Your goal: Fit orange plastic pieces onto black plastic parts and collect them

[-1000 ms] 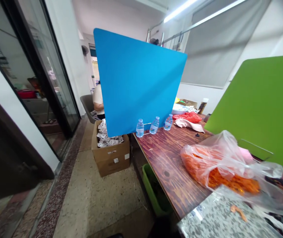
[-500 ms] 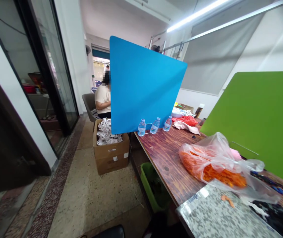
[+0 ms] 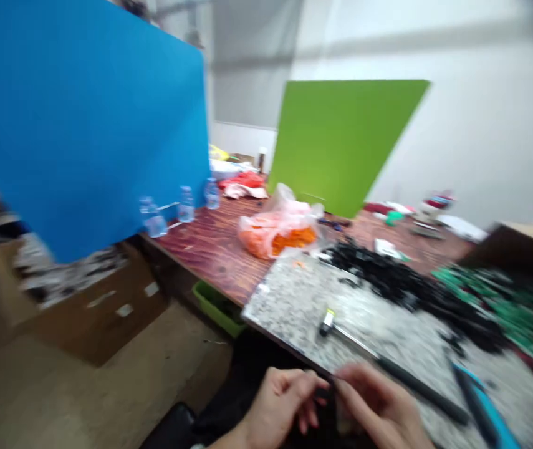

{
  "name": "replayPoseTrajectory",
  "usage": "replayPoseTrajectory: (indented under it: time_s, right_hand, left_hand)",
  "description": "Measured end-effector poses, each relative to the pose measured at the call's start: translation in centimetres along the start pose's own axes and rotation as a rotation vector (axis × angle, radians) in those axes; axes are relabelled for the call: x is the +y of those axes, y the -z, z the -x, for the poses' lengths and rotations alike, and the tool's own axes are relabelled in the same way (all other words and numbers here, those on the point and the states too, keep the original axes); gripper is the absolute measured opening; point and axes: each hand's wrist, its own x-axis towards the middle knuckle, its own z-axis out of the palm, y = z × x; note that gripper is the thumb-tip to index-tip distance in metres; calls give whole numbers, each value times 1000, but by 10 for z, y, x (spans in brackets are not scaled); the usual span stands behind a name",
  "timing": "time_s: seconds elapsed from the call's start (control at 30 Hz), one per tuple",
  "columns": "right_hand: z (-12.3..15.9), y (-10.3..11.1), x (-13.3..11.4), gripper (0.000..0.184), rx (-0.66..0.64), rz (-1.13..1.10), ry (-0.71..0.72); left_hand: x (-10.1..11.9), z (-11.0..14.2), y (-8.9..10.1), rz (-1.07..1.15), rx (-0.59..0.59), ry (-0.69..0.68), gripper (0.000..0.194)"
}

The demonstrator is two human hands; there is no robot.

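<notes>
The person's left hand (image 3: 278,405) is half curled, thumb near the index finger, and the right hand (image 3: 378,402) bends its fingers opposite; blur hides whether either grips anything. Beside the right hand, a hammer (image 3: 394,370) lies on the speckled slab (image 3: 289,305).

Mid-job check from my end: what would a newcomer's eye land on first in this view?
Most likely the big blue panel filling the upper left, then the smaller green panel standing upright near the middle. Below the green one, a clear plastic bag with orange contents sits on the wooden table. Nearer, a black-handled hammer lies on the speckled gray slab, with a heap of black pieces behind it.
</notes>
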Motion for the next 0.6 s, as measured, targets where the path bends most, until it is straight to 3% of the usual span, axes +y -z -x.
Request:
replayPoseTrajectory:
  time_s: [0.1, 0.17, 0.37, 0.5, 0.6]
  right_hand:
    - [-13, 20, -20, 25, -67, 38, 69]
    - [-27, 39, -23, 22, 19, 135, 111]
    - [-74, 101, 28, 25, 320, 412, 78]
    - [-109, 124, 56, 24, 357, 524, 28]
    - [-137, 125, 63, 20, 333, 625, 0]
  left_hand:
    - [1, -12, 2, -76, -2, 52, 54]
    - [0, -19, 6, -117, 2, 66, 51]
    - [-9, -26, 18, -192, 108, 45, 48]
    - [-13, -32, 22, -141, 195, 81, 44]
    - [-16, -36, 23, -86, 256, 111, 43]
